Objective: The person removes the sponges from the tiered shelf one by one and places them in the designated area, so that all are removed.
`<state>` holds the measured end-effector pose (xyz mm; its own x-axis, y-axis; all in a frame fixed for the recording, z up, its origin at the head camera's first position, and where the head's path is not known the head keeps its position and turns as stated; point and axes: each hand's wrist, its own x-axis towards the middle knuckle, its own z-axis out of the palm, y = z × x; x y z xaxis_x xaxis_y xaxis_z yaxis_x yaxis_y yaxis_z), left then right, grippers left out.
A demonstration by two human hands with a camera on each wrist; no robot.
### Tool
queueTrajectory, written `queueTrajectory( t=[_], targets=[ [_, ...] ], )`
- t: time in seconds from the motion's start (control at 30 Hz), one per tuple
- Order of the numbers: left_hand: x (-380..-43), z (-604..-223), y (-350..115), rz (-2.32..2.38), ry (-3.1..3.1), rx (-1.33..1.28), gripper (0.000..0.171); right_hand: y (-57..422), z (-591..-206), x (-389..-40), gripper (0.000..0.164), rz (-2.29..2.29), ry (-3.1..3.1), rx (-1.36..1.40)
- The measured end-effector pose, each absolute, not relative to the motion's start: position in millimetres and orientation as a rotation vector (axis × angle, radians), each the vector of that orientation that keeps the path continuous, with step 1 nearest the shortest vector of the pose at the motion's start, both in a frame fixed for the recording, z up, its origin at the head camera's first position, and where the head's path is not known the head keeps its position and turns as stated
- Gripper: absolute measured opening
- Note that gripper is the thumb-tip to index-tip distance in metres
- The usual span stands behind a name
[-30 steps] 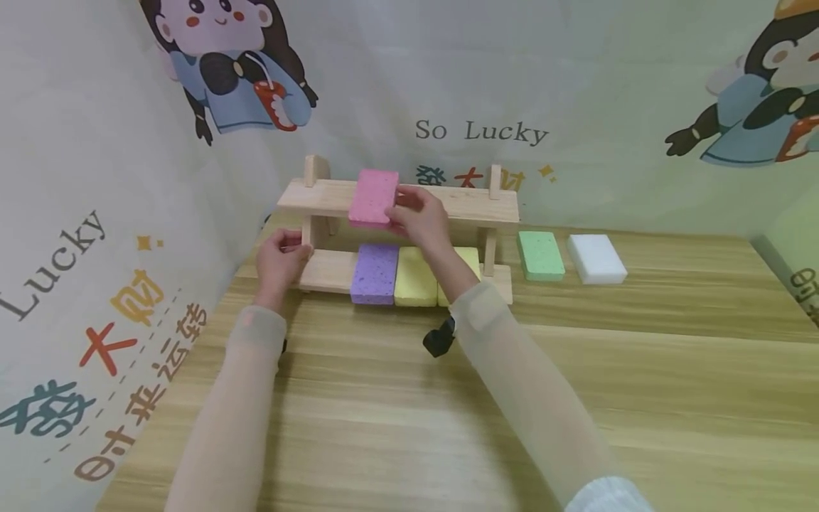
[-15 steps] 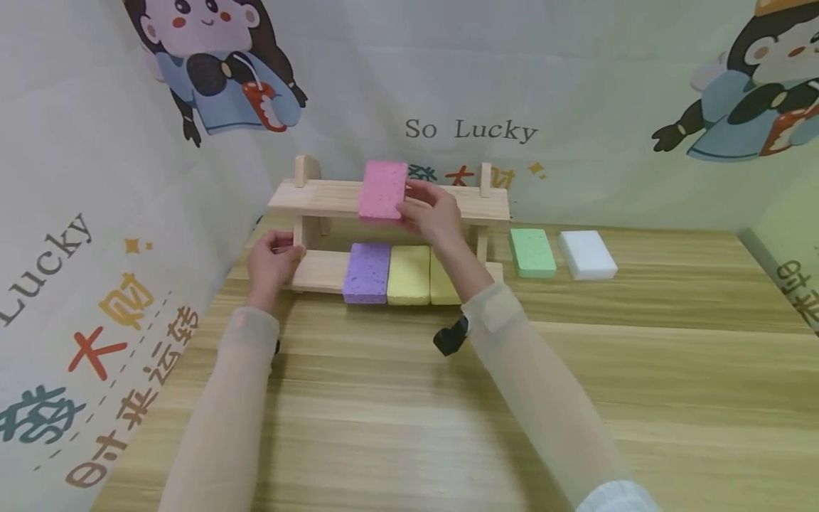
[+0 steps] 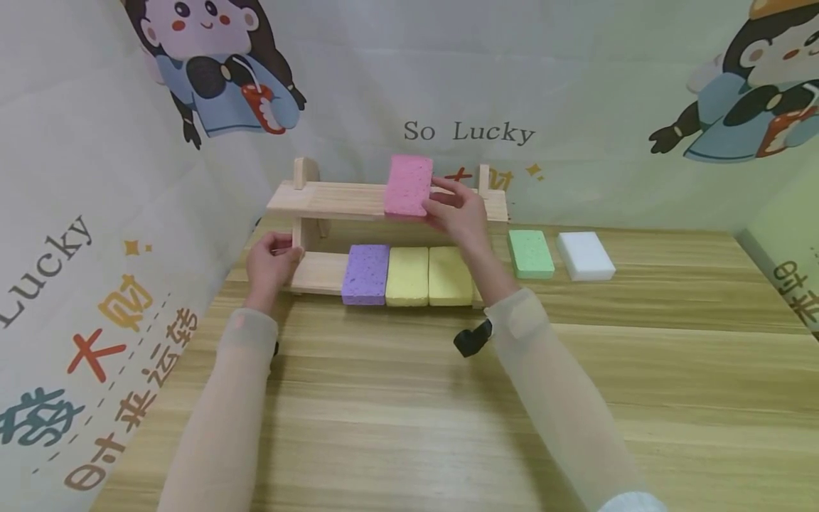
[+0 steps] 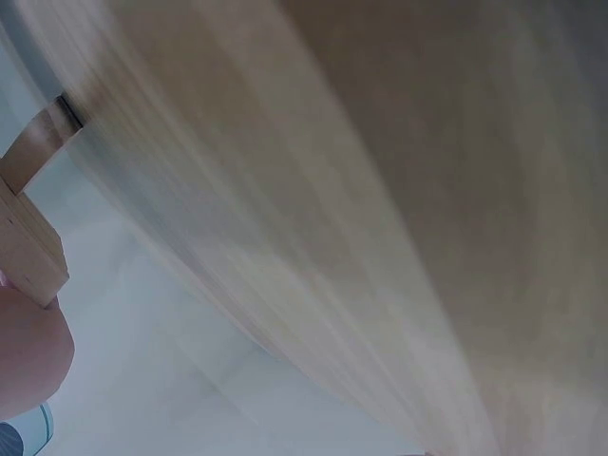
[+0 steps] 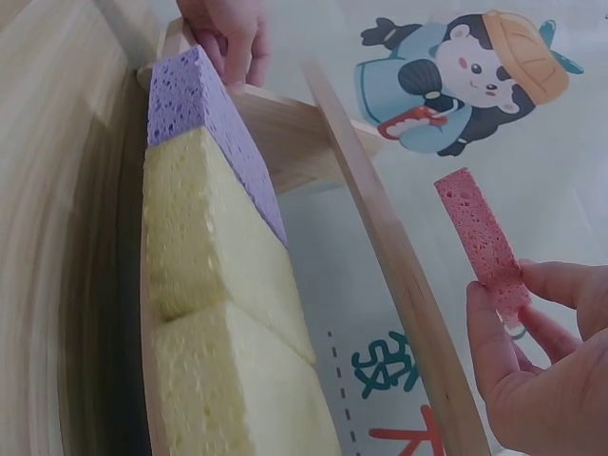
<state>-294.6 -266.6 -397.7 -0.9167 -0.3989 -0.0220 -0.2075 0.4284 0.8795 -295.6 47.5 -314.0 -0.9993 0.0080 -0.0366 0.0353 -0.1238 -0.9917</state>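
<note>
My right hand (image 3: 459,211) pinches a pink sponge (image 3: 408,186) by its right edge, fingers behind and thumb in front. In the right wrist view the sponge (image 5: 480,237) hangs above the top board (image 5: 399,256), with a gap between them. The two-tier wooden rack (image 3: 345,199) has a purple sponge (image 3: 366,275) and two yellow sponges (image 3: 407,277) side by side on its lower board (image 3: 316,272). My left hand (image 3: 271,264) holds the rack's left upright between thumb and fingers; its fingertip (image 4: 33,351) shows against wood in the left wrist view.
Right of the rack, a green sponge (image 3: 531,254) and a white sponge (image 3: 585,256) lie on the wooden table (image 3: 397,412). A printed cloth (image 3: 358,78) hangs close behind. Short posts (image 3: 484,180) stick up at the top board's ends.
My right hand has carried the pink sponge rightward and slightly up along the top board. My left hand keeps its place on the upright, and the other sponges stay put.
</note>
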Motion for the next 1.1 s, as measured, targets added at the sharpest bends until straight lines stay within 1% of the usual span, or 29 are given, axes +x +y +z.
queueTrajectory(
  t=[0.23, 0.47, 1.1],
  targets=[
    [-294.2, -398.2, -267.3, -1.481, -2.496, 0.532, 0.035, 65.0, -309.4, -292.0, 0.048, -2.36, 2.058, 0.122],
    [-294.4, -398.6, -267.6, -1.481, -2.506, 0.53, 0.036, 85.0, -307.0, -287.2, 0.049, -2.358, 2.105, 0.098],
    [-294.7, -400.6, -266.5, -1.493, -2.485, 0.51, 0.034, 135.7, -307.1, -283.2, 0.046, -2.425, 2.127, 0.229]
  ],
)
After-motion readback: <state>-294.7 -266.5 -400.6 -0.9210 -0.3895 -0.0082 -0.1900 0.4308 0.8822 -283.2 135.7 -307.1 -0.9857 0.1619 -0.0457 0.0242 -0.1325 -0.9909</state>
